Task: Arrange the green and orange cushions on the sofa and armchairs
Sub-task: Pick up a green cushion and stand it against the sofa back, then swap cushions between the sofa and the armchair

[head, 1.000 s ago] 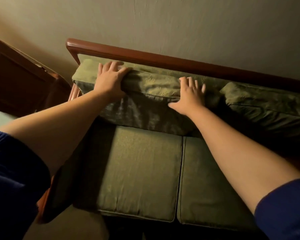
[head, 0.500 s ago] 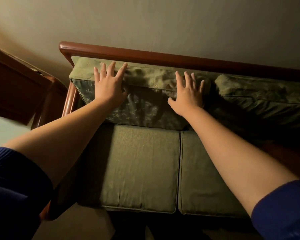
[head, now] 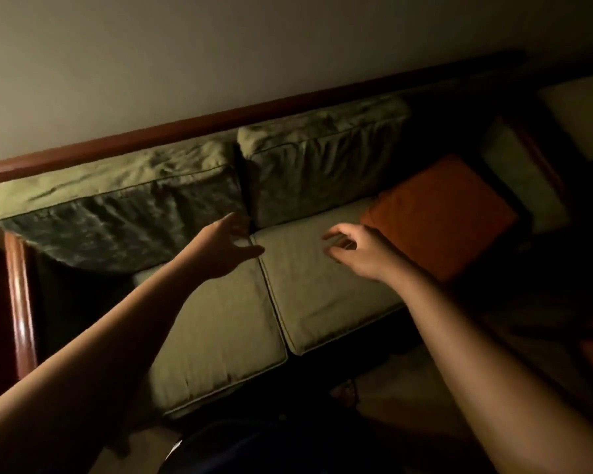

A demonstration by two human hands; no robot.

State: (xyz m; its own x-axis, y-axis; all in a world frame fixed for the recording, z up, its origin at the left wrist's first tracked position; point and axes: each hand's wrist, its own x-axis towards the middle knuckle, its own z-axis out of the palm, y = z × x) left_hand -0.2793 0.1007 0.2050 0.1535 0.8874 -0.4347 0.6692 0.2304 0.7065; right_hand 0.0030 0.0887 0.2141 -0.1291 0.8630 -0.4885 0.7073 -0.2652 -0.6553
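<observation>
A wooden-framed sofa (head: 199,126) runs along the wall with two green back cushions, the left one (head: 117,206) and the right one (head: 319,159), leaning against its rail. Two green seat cushions, left (head: 220,330) and right (head: 319,285), lie below them. An orange cushion (head: 439,213) lies flat on the right part of the seat. My left hand (head: 228,244) hovers open over the seam between the seat cushions, holding nothing. My right hand (head: 353,249) hovers over the right seat cushion, fingers loosely curled and empty, just left of the orange cushion.
The sofa's wooden left armrest (head: 21,302) stands at the left edge. A pale cushion (head: 524,179) rests at the sofa's dark right end, and a pale surface (head: 586,114) lies beyond it. The floor (head: 415,388) in front is dim.
Both hands have come off the left back cushion and dropped toward the seat. The view has swung right, bringing the orange cushion and the sofa's right end into sight.
</observation>
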